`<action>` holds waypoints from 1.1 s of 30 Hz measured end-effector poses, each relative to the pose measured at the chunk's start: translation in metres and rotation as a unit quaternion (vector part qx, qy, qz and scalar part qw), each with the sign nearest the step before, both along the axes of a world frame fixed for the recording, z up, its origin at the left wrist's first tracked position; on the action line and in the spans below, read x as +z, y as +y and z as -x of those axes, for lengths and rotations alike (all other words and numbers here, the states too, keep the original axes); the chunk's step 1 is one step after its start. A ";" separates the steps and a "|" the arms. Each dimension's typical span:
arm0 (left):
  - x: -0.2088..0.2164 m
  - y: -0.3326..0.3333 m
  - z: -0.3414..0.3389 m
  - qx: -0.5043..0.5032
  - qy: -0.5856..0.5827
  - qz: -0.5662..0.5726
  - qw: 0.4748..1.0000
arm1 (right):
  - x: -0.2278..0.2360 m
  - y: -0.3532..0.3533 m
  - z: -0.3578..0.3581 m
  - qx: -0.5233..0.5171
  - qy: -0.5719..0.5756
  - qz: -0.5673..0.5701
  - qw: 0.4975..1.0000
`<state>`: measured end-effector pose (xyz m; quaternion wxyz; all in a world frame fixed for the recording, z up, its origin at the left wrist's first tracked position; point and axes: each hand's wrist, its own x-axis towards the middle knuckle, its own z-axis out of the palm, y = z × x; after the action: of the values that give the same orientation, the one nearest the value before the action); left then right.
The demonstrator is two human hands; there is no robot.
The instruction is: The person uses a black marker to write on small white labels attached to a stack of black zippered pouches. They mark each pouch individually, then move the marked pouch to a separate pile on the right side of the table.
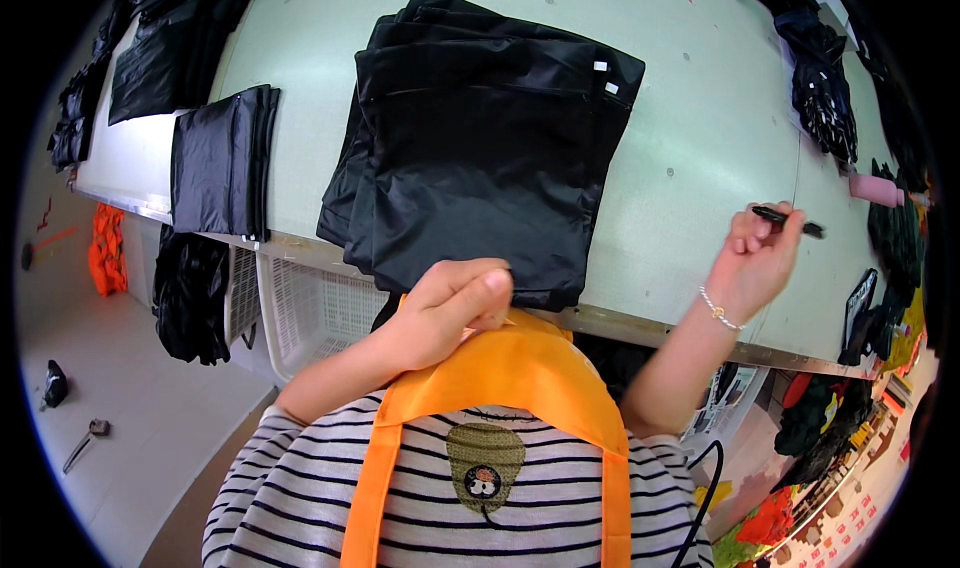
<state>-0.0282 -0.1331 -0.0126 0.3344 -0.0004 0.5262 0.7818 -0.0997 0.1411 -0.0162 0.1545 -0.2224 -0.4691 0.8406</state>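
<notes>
A loose pile of flat black fabric pieces [480, 158], glossy and folded, lies in front of me on the pale table, with small white tags at its upper right. My left hand [458, 303] is closed at the pile's near edge, in front of my orange apron [500, 363]. What its curled fingers grip, if anything, is hidden. Out to the right, above the table's front part, my right hand [760, 253] is closed on a short black pen-shaped tool [814, 231]. That hand is apart from the pile.
Folded black stacks [222, 163] lie at the left of the table [690, 88]. A white plastic basket [300, 308] stands below its front edge. At the right are a black bundle [822, 83], a pink cylinder [876, 189] and dark cloth. An orange cloth [108, 250] hangs far left.
</notes>
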 end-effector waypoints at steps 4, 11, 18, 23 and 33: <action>0.002 0.013 0.011 0.031 0.015 -0.014 0.999 | 0.005 -0.023 0.003 0.123 0.096 -0.040 0.987; -0.004 0.007 0.012 0.024 0.019 -0.045 0.999 | 0.004 -0.037 -0.003 0.189 0.098 -0.059 0.975; -0.002 0.014 0.019 0.022 0.015 -0.088 0.996 | -0.011 -0.061 -0.013 0.254 0.198 -0.193 0.927; -0.003 0.013 0.019 0.017 0.039 -0.070 0.997 | -0.005 -0.067 -0.019 0.282 0.230 -0.150 0.919; 0.002 0.015 0.019 -0.017 0.056 -0.016 0.998 | -0.002 -0.075 -0.020 0.313 0.276 -0.242 0.876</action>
<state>-0.0472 -0.1182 -0.0106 0.3179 0.0578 0.5313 0.7832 -0.0796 0.0665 -0.0178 0.0561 0.2214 -0.6413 0.7325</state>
